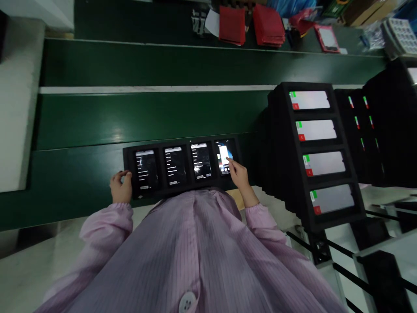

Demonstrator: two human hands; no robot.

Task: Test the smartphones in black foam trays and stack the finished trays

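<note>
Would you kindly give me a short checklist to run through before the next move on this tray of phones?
1. Left hand at the left edge of the black tray: ok; grip, cannot tell.
2. Right hand fingertip on the rightmost phone: ok.
3. All four screens lit: ok.
4. Menu text on the other three phones legible: cannot tell.
5. Stacked trays at the right, apart from both hands: ok.

Four lit phones (146, 169) in one black tray (127, 161) at the bench's near edge, and two hands on it: left hand (120, 188) at its left corner, right hand (240, 174) at the rightmost screen. Four pale-screened phones (309, 100) in one tall tray stack (280, 143) at the right end. Two red piles (232, 24) along the far edge, six green-and-red tags (350, 102) further right.
</note>
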